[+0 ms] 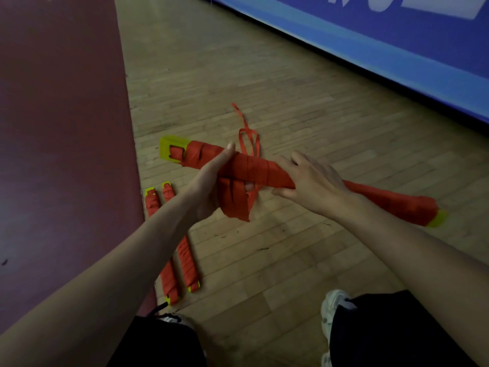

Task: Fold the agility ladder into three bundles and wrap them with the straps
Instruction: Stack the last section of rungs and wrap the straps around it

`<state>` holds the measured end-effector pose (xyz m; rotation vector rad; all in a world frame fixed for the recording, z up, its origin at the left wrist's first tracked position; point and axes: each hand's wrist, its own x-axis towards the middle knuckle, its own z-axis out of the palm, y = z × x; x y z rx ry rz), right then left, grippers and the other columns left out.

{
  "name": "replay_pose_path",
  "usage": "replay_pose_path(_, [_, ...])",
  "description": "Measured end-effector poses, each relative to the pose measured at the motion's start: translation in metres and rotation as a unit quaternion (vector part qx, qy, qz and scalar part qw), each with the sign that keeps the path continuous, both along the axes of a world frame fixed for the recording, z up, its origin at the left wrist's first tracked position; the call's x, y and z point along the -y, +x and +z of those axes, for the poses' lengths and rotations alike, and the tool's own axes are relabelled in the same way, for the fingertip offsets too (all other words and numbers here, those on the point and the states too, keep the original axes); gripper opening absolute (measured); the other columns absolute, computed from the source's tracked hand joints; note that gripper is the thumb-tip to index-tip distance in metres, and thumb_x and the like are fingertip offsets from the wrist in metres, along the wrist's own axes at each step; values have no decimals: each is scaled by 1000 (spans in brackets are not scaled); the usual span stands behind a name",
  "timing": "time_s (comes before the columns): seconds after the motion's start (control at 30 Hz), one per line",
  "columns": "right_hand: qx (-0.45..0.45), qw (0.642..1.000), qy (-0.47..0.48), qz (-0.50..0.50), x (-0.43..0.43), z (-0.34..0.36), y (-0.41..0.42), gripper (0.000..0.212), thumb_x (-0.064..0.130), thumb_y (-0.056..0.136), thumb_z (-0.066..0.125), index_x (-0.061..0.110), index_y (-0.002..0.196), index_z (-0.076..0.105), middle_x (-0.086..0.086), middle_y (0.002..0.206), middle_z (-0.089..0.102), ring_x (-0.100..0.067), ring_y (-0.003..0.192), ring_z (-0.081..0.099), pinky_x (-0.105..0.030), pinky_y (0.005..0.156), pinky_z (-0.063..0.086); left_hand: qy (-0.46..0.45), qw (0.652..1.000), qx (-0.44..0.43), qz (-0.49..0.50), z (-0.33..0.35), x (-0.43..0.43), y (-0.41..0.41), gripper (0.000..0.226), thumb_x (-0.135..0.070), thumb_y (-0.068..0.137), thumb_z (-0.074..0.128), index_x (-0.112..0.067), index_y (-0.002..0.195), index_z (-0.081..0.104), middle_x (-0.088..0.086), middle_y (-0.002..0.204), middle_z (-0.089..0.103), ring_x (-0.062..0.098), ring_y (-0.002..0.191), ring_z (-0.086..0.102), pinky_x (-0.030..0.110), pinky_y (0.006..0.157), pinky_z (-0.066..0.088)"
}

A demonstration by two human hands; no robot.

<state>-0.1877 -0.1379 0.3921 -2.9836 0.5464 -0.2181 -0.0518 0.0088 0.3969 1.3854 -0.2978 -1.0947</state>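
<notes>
While the 3rd ladder bundle (254, 169) is hanging above the floor, its long axis is running upper left to lower right across both hands. The left hand (211, 181) is gripping it mid-length, thumb on top; the right hand (312, 181) is clasping it just beside, toward the right end. The loose strap (248, 133) is looping off the far side, nearer the left hand. 2 wrapped bundles (185, 263) are lying on the wooden floor (291, 247), left.

We've got the long orange strap-wrapped ladder bundle (264, 172) slanting across mid-frame, left hand (209, 186) gripping it left of centre, right hand (315, 181) just beside it. Lower left, two more wrapped orange bundles (188, 263) lie side by side on the pale wooden plank floor (277, 260), next to the dark red panel (66, 128). The blue banner (383, 56) runs along the upper right.
</notes>
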Motion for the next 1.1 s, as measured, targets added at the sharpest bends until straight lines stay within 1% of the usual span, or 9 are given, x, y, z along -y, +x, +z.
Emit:
replay_pose_path(0.13, [17,999,-42,17,-4,-3,2,58,47,87,61,27,137,38,-1,119,44,-21,117,47,-31,80,32,12,995,-51,91,-7,5,-4,32,-41,87,60,-11,100,62,12,78,70,19,57,68,32,65,58])
replay_pose_path(0.23, [19,999,-19,27,2,-2,2,58,50,81,65,28,131,45,3,115,48,-19,110,50,-28,78,31,-12,998,-6,60,-10,4,-2,37,-41,89,55,-7,102,62,18,83,66,21,62,67,32,73,56])
replay_pose_path(0.33, [-36,982,184,28,17,4,-2,40,48,77,73,33,111,56,11,97,54,-10,90,57,-26,74,43,-32,998,53,16,-12,3,-1,53,-44,84,56,2,111,63,19,86,66,22,69,66,35,78,52])
replay_pose_path(0.4, [-102,905,412,28,24,7,-9,29,35,81,75,23,103,60,3,85,62,-8,72,64,-24,67,50,-41,997,59,8,-13,3,-4,55,-40,88,54,8,115,62,16,83,70,21,69,69,31,71,55])
replay_pose_path(0.47, [-153,845,511,29,27,7,-14,36,34,79,74,9,100,59,-4,69,60,-16,58,61,-29,56,51,-47,997,66,-1,-14,5,-5,49,-34,94,50,9,113,63,15,78,72,20,66,70,28,64,56])
replay_pose_path(0.63, [-131,839,529,-4,31,8,-15,51,56,60,76,15,86,61,-2,60,50,-15,51,45,-25,46,39,-54,993,76,-72,-18,3,4,48,-44,87,54,0,100,69,15,84,72,18,73,71,29,72,58])
replay_pose_path(0.83, [-122,819,559,-31,42,11,-23,72,67,59,77,8,99,63,-2,62,51,-13,50,44,-23,47,38,-45,993,19,-108,-20,-1,7,26,-17,84,56,3,98,66,12,87,73,15,72,71,26,68,59])
replay_pose_path(0.93, [-116,795,593,-40,45,17,-25,63,63,72,66,7,98,62,-4,65,53,-13,51,46,-25,51,37,-15,996,25,-89,-17,-1,10,23,-15,92,52,4,93,65,13,79,72,18,66,70,28,62,59])
replay_pose_path(1.1, [-57,843,534,-37,42,21,-26,52,52,74,62,4,91,67,-11,69,57,-16,53,52,-28,52,40,11,995,37,-91,-11,-3,4,33,-16,100,44,1,82,66,15,72,71,21,61,70,28,57,59])
